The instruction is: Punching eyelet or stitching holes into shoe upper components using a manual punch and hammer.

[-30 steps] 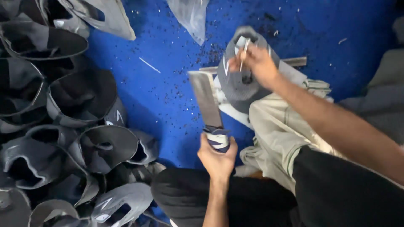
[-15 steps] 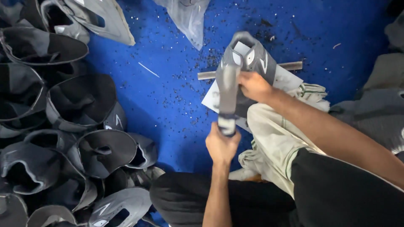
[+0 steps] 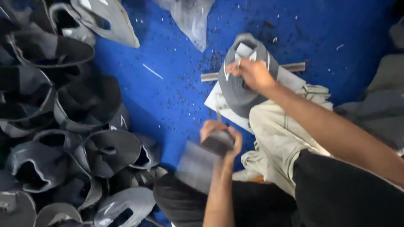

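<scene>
My right hand [image 3: 252, 75] presses on top of a grey shoe upper [image 3: 237, 96]. The upper stands on a white board [image 3: 217, 103] that lies on the blue floor over my knee. My left hand [image 3: 221, 138] is closed round the dark handle of a flat, cleaver-like metal tool [image 3: 194, 166]. Its blade is blurred and points down and left, away from the upper and close to my leg. A thin metal bar [image 3: 296, 67] lies behind the upper, partly hidden by it.
A large pile of grey shoe uppers [image 3: 105, 151] fills the left side. A clear plastic bag [image 3: 189, 19] lies at the top. Grey material [image 3: 378, 105] sits at the right edge. Small dark scraps speckle the blue floor [image 3: 168, 84].
The flat tool was upright against the upper half a second ago. It has swung down and back toward my body. My right hand has stayed on the upper.
</scene>
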